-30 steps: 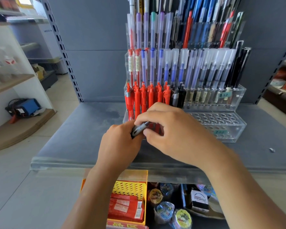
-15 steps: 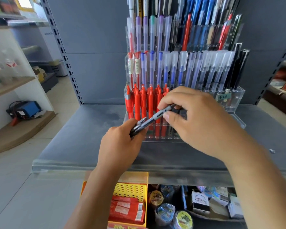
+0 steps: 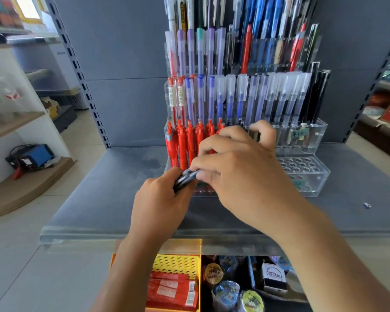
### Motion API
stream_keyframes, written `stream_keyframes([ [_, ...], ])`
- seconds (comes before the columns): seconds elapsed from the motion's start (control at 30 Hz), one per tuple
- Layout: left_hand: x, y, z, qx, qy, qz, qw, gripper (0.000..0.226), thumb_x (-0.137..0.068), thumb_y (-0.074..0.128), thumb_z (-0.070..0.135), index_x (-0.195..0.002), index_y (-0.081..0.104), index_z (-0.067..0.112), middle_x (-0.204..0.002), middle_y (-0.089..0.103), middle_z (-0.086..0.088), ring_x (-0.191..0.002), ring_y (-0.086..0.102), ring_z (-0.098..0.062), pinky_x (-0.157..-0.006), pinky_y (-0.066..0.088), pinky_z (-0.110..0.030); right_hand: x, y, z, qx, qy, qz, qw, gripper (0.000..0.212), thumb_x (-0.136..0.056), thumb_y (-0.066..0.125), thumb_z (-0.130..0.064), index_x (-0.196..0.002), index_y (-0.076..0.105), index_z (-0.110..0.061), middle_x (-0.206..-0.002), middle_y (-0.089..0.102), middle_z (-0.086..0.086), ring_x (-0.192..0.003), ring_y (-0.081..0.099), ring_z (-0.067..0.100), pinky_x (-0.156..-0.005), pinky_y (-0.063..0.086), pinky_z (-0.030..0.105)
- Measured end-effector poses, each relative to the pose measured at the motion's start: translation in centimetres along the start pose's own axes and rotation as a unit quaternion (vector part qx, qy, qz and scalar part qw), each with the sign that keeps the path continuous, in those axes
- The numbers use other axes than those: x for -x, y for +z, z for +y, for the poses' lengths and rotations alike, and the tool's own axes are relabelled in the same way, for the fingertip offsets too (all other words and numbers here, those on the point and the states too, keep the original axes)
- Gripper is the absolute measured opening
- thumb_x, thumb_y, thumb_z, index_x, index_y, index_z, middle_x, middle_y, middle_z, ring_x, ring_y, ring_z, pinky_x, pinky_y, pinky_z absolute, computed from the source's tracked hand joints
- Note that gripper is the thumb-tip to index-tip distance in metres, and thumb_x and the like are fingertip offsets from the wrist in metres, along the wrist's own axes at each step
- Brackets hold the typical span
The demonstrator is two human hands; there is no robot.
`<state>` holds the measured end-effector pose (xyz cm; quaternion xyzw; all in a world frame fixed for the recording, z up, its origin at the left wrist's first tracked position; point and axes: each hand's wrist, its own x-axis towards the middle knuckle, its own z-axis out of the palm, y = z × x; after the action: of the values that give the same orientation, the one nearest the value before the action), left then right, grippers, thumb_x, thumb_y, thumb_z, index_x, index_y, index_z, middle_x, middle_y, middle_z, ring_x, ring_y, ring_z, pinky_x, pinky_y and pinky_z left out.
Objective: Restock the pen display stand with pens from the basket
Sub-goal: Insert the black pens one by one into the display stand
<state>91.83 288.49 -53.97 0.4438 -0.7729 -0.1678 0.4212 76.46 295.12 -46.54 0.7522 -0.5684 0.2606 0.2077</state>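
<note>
A clear tiered pen display stand (image 3: 313, 174) stands on the grey shelf (image 3: 113, 188), its rows filled with red pens (image 3: 182, 145), blue capped pens and dark pens. My left hand (image 3: 160, 203) grips a small bundle of dark grey pens (image 3: 186, 177) just in front of the stand's lowest tier. My right hand (image 3: 241, 176) is over the stand's front rows, its thumb and forefinger pinching the top of that bundle. The right hand hides the middle of the lower rows. The basket is out of view.
Empty holes show in the stand's lowest tier at the right (image 3: 300, 165). Below the shelf edge sit a yellow perforated bin (image 3: 176, 264) with red packets and a box of tape rolls (image 3: 227, 287). A wooden shelf unit (image 3: 14, 124) stands at the left.
My right hand lifted one dark pen out of the bundle toward the stand's rows, then came back down to the bundle held in my left hand. The left hand barely moved.
</note>
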Motion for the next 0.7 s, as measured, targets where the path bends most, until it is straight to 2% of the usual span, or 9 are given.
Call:
stream_keyframes([
  [0.1, 0.0, 0.0, 0.1, 0.024, -0.020, 0.027, 0.999, 0.035, -0.095, 0.056, 0.043, -0.065, 0.052, 0.025, -0.047, 0.048, 0.007, -0.041, 0.039, -0.013, -0.041, 0.034, -0.038, -0.3, -1.9, 1.2, -0.013, 0.041, 0.070, 0.997, 0.010, -0.090, 0.064, -0.031, -0.090, 0.072, -0.036, -0.101, 0.067, -0.024, -0.109, 0.054, 0.012, -0.099, 0.011, 0.033],
  [0.17, 0.0, 0.0, 0.3, 0.030, -0.027, 0.028, 0.999, 0.043, -0.095, 0.054, 0.045, -0.060, 0.044, 0.022, -0.046, 0.040, 0.006, -0.041, 0.033, -0.012, -0.044, 0.029, -0.033, -0.3, -3.2, 2.8, -0.052, 0.084, 0.129, 0.987, 0.012, -0.095, 0.059, -0.028, -0.095, 0.068, -0.037, -0.101, 0.064, -0.025, -0.110, 0.052, 0.008, -0.102, 0.011, 0.031],
  [0.23, 0.1, 0.0, 0.4, 0.022, -0.024, 0.025, 0.999, 0.045, -0.095, 0.054, 0.045, -0.060, 0.041, 0.019, -0.046, 0.038, 0.006, -0.042, 0.031, -0.012, -0.045, 0.029, -0.033, 0.0, -4.2, 4.3, -0.145, 0.116, 0.190, 0.964, 0.019, -0.098, 0.057, -0.021, -0.102, 0.061, -0.039, -0.098, 0.064, -0.020, -0.106, 0.056, 0.013, -0.103, 0.026, 0.038],
  [0.3, 0.0, 0.0, 0.4, 0.017, -0.027, 0.028, 0.999, 0.046, -0.095, 0.055, 0.044, -0.060, 0.040, 0.018, -0.046, 0.037, 0.006, -0.043, 0.030, -0.013, -0.045, 0.028, -0.034, 0.3, -4.4, 5.1, -0.272, 0.127, 0.230, 0.926, 0.023, -0.100, 0.051, -0.011, -0.108, 0.053, -0.033, -0.101, 0.067, -0.011, -0.101, 0.063, 0.017, -0.093, 0.046, 0.035],
  [0.37, 0.0, 0.1, 0.4, 0.015, -0.027, 0.029, 0.999, 0.047, -0.095, 0.056, 0.044, -0.060, 0.039, 0.017, -0.046, 0.036, 0.005, -0.044, 0.030, -0.014, -0.046, 0.028, -0.033, 0.3, -4.0, 5.4, -0.349, 0.143, 0.246, 0.893, 0.024, -0.102, 0.046, -0.004, -0.109, 0.050, -0.027, -0.103, 0.069, -0.007, -0.101, 0.066, 0.009, -0.089, 0.049, 0.022],
  [0.43, 0.0, 0.1, 0.4, 0.015, -0.024, 0.031, 0.999, 0.047, -0.095, 0.055, 0.045, -0.060, 0.039, 0.017, -0.046, 0.037, 0.004, -0.044, 0.031, -0.015, -0.046, 0.028, -0.034, 0.1, -3.1, 5.4, -0.389, 0.162, 0.258, 0.869, 0.023, -0.101, 0.045, -0.001, -0.111, 0.050, -0.022, -0.105, 0.069, -0.005, -0.102, 0.067, 0.005, -0.089, 0.048, 0.019],
  [0.6, 0.0, 0.0, 0.4, 0.020, -0.020, 0.042, 0.999, 0.047, -0.095, 0.056, 0.042, -0.058, 0.036, 0.020, -0.046, 0.035, 0.005, -0.044, 0.030, -0.014, -0.044, 0.027, -0.036, -0.2, -1.6, 5.6, -0.439, 0.202, 0.286, 0.827, 0.024, -0.100, 0.044, 0.002, -0.116, 0.053, -0.014, -0.108, 0.070, -0.001, -0.104, 0.066, 0.005, -0.090, 0.048, 0.020],
  [0.7, 0.1, 0.0, 0.4, 0.017, -0.019, 0.044, 0.999, 0.048, -0.095, 0.055, 0.042, -0.057, 0.033, 0.022, -0.046, 0.035, 0.006, -0.044, 0.029, -0.014, -0.045, 0.025, -0.032, -0.1, -1.3, 5.7, -0.443, 0.214, 0.282, 0.824, 0.033, -0.100, 0.042, 0.002, -0.127, 0.048, -0.017, -0.106, 0.069, -0.001, -0.091, 0.067, 0.015, -0.084, 0.055, 0.031],
])
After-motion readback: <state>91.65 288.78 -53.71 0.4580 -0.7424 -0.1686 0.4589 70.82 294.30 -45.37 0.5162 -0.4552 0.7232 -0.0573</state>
